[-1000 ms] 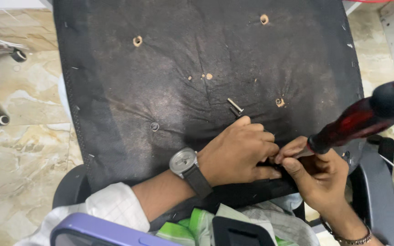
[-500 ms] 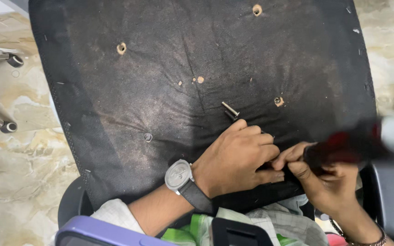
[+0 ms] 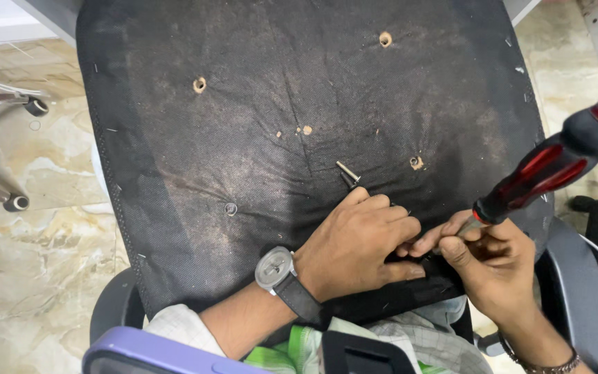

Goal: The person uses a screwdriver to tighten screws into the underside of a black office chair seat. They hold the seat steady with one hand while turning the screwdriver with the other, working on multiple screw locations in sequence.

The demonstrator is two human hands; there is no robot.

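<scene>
The screwdriver (image 3: 555,170), blurred half a second ago, is now sharp, clamped in the right hand (image 3: 489,260). The left hand (image 3: 358,242) presses flat, fingers together, on the seat underside (image 3: 257,138), touching the right fingertips. A loose bolt (image 3: 347,171) lies just beyond its knuckles.

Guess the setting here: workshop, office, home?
Probably an office or a furniture repair spot. An upturned chair seat with bare screw holes lies over another chair; castor legs of a further chair stand on the polished marble floor.

Loose bolt (image 3: 348,173) on seat underside (image 3: 243,159), behind left hand (image 3: 358,242)
</scene>
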